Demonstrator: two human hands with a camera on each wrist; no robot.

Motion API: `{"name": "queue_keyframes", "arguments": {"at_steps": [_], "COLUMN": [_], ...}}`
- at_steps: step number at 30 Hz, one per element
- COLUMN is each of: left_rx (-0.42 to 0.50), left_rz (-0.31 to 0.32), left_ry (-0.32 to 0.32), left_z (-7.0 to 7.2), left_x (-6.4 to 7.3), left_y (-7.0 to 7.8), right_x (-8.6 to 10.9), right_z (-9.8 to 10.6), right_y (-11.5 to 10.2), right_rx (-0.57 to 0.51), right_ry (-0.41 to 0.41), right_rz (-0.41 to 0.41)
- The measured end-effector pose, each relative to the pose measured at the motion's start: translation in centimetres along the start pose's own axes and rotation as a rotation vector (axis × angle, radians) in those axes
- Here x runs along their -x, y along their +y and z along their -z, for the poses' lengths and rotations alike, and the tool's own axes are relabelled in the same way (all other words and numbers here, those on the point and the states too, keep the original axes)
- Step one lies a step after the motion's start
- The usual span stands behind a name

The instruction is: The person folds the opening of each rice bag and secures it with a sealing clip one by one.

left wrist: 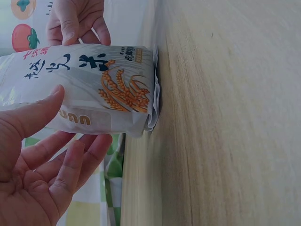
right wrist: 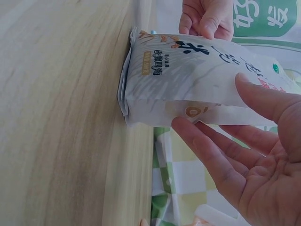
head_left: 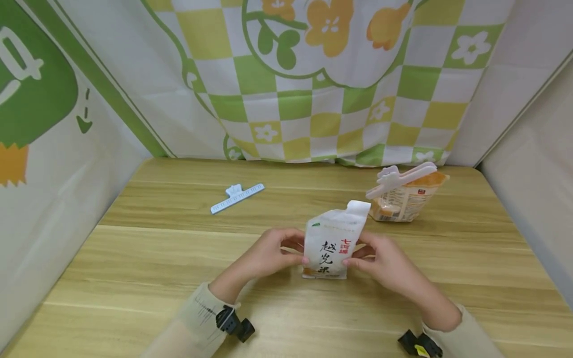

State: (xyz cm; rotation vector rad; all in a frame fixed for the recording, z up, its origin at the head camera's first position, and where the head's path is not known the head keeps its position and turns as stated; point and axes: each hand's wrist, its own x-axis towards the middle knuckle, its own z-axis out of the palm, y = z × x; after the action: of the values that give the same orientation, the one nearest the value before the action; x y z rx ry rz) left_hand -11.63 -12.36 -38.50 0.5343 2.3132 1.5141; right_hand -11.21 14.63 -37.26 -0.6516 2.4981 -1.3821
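We see the left hand [head_left: 270,253] and right hand [head_left: 387,261] holding opposite sides of a white bag [head_left: 329,243] standing upright on the counter [head_left: 147,268], with a pale blue clip [head_left: 238,199] farther back, leftward.

The front bag [head_left: 330,242] is white, bearing black and red characters and orange grain ears. The loose clip [head_left: 237,198] is pale blue; the table [head_left: 134,258] shows yellow-brown wood grain. The cloth [head_left: 329,117] is checked green, yellow and white.
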Motion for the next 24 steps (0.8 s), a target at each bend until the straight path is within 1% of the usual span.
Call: {"name": "queue_keyframes", "arguments": {"at_steps": [8, 12, 16, 20, 24], "left_rx": [-0.059, -0.078, -0.080, -0.067, -0.074], "left_rz": [0.002, -0.009, -0.060, -0.121, -0.186], "left_ry": [-0.018, -0.001, 0.052, 0.112, 0.154], "left_z": [0.4, 0.9, 1.5, 2.2, 2.6], "left_x": [-0.1, -0.3, -0.4, -0.3, -0.4], "left_y": [0.1, 0.7, 1.9, 3.4, 4.7], "right_x": [-0.2, -0.5, -0.7, -1.0, -1.6], "right_z": [0.5, 0.9, 1.4, 2.0, 2.6], "right_y": [0.2, -0.3, -1.1, -2.1, -3.3], "right_rx": [-0.032, -0.055, -0.111, -0.179, -0.266], "right_ry": [-0.013, 0.018, 0.066, 0.120, 0.136], "right_rz": [0.002, 0.026, 0.058, 0.117, 0.188]}}
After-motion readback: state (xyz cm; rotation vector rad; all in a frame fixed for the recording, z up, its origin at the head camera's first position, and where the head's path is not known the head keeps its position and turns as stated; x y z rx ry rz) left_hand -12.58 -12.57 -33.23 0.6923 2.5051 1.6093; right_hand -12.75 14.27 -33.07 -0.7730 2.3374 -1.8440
